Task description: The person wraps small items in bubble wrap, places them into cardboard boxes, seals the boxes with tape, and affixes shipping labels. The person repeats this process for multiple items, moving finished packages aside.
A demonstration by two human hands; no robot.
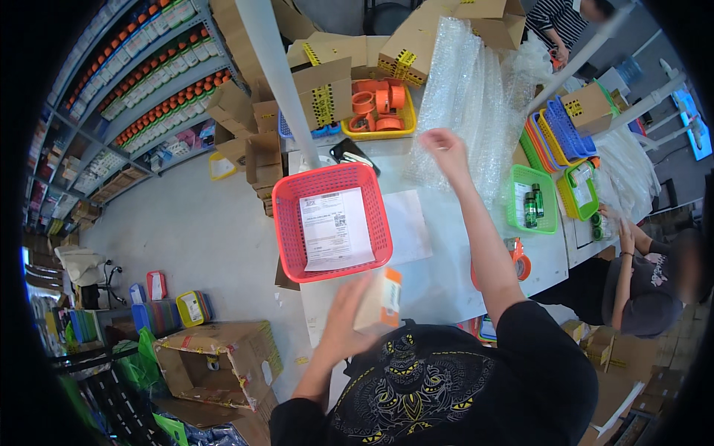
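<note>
Close to my body, my left hand [343,321] grips a small white and orange box [381,299]. Just beyond it stands a red plastic basket [281,249] with a printed paper sheet [336,229] lying in the bottom. My right arm stretches forward over the table. The right hand [446,152] is by the edge of the bubble wrap [457,97], and blur hides how its fingers are held; I cannot tell whether it touches the wrap. A blank white sheet [409,223] lies on the table to the right of the red basket.
Orange tape rolls fill a yellow basket [379,135] at the back. A tape dispenser [520,260] sits right of my forearm. Farther right, a green basket [550,219] holds dark green bottles. A co-worker [647,279] works at the right. A post [275,70] rises behind the red basket.
</note>
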